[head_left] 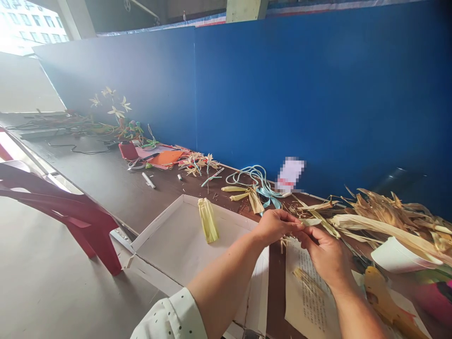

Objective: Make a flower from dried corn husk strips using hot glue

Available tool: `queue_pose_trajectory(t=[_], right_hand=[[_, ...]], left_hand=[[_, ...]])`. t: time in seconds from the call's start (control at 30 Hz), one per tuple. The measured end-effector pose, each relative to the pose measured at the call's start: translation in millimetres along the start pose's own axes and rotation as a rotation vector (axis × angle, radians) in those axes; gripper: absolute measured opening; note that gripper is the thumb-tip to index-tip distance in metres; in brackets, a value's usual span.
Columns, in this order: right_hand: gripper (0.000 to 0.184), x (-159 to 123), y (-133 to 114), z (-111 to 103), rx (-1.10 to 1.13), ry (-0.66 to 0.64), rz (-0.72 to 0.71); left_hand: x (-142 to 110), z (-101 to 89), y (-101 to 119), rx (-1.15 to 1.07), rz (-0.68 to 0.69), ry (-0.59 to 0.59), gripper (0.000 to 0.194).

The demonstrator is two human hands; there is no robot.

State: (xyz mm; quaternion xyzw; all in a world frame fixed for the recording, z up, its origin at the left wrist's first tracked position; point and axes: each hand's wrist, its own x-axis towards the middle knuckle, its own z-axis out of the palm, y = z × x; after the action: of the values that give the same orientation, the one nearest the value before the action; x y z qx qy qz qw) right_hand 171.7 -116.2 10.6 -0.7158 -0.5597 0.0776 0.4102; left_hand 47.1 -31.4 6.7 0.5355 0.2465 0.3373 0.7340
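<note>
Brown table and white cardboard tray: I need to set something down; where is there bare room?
Bare: the brown table between the thin black cord and red plastic chair; the white cardboard tray left of the pale green husk. Crowded: right of the tray, around the left hand and right hand, with dried tan husks.

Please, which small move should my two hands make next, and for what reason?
Perhaps pinch the pale husk piece with the left hand and smooth it with the right hand: both hands meet at one end, while its pointed tip sticks out free.
</note>
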Motion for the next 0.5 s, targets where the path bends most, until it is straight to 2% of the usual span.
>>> queue_pose_trajectory(t=[0.2, 0.33, 0.4, 0.5], right_hand=[[0.043, -1.8, 4.2, 3.0, 0.052, 0.004, 0.003], [0.039, -2.0, 0.9, 7.2, 0.138, 0.013, 0.017], [0.038, -1.1, -0.8, 9.0, 0.235, -0.013, 0.054], [0.04, 0.7, -0.4, 9.1, 0.378, -0.066, 0.147]], left_hand=[[7.1, -2.9, -10.4, 0.035, 0.057, -0.011, 0.029], [5.6, -3.8, -7.5, 0.06, 0.062, 0.058, 0.023], [3.9, -4.1, -4.7, 0.068, 0.049, 0.084, 0.021], [3.3, -4.5, -3.6, 0.05, 0.038, 0.064, 0.024]])
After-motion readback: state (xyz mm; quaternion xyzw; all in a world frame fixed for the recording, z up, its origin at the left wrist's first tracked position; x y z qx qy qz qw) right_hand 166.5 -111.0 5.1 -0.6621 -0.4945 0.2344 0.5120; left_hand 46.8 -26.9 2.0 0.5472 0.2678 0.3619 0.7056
